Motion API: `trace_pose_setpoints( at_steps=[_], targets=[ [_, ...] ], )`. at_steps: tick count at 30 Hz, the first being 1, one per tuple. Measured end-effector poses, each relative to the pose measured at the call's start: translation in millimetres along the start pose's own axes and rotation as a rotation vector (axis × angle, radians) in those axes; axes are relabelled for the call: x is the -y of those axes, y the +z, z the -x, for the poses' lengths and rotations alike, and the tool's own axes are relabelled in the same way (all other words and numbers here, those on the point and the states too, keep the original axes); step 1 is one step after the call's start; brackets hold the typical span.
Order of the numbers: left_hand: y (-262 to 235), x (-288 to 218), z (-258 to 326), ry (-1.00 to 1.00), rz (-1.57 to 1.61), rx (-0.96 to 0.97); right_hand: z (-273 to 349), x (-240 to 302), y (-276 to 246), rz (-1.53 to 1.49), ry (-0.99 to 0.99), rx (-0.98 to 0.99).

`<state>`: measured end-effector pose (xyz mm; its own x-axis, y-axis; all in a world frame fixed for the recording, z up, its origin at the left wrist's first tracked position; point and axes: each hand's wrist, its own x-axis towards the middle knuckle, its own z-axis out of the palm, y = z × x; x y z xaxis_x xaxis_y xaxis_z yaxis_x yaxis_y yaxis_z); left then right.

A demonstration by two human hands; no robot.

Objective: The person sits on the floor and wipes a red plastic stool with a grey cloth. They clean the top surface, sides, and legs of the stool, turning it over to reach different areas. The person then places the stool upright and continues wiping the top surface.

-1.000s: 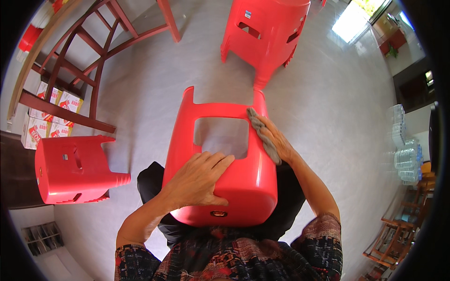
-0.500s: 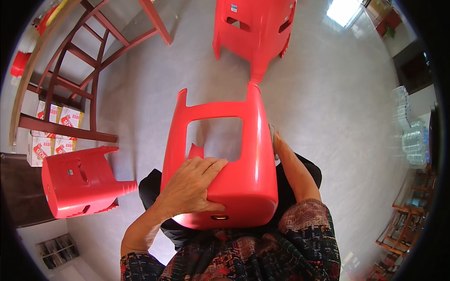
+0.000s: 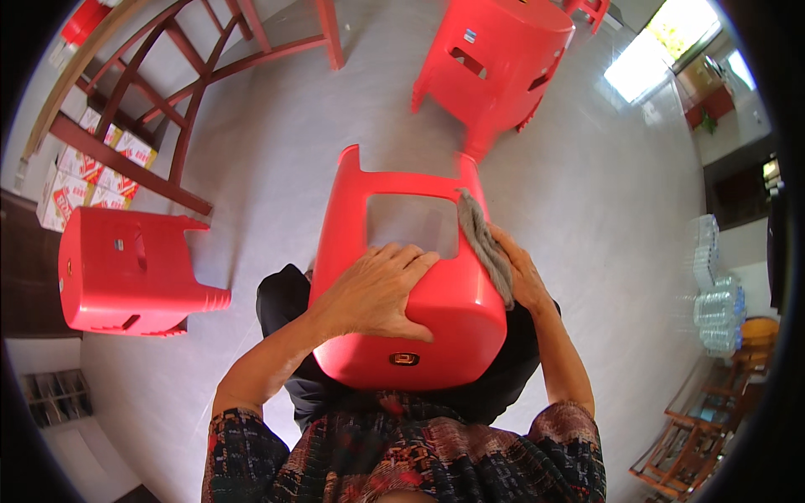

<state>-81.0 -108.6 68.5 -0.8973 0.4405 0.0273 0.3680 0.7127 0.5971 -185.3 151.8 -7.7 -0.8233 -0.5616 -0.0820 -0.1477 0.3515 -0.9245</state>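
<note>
A red plastic stool (image 3: 453, 314) lies tipped on its side across my lap, its legs facing away and its seat end toward me. My left hand (image 3: 377, 289) grips it, with the fingers at the edge of the cut-out in its side and the thumb over by the seat. A grey cloth (image 3: 485, 243) is in my right hand (image 3: 524, 272), pressed on the stool's right edge beside the opening. The fingertips of that hand are partly behind the cloth.
Another red stool (image 3: 495, 50) stands ahead, close to the held stool's legs. A third red stool (image 3: 126, 272) is on its side at the left. A dark red wooden frame (image 3: 189, 117) and cartons (image 3: 92, 168) are beyond it. Packs of bottles (image 3: 719, 306) stand right.
My right hand has come up from beyond the stool's right side, bringing the grey cloth onto its edge. The left hand keeps its hold. The whole view has shifted a little.
</note>
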Motion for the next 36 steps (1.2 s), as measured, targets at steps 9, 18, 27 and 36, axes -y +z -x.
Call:
trace_pose_setpoints(
  at_steps=[9, 18, 27, 36],
  targets=[
    [26, 88, 58, -0.925, 0.644, -0.804, 6, 114, 30, 0.379, -0.522, 0.399],
    [62, 116, 73, -0.702, 1.941, -0.477, -56, 147, 127, 0.499, -0.812, 0.699],
    [94, 117, 71, -0.847, 1.96, -0.655, -184, 75, 189, 0.7, -0.573, 0.907],
    [82, 118, 66, -0.97, 1.975, -0.57, -287, 6, 221, 0.922, -0.202, 0.668]
  ],
)
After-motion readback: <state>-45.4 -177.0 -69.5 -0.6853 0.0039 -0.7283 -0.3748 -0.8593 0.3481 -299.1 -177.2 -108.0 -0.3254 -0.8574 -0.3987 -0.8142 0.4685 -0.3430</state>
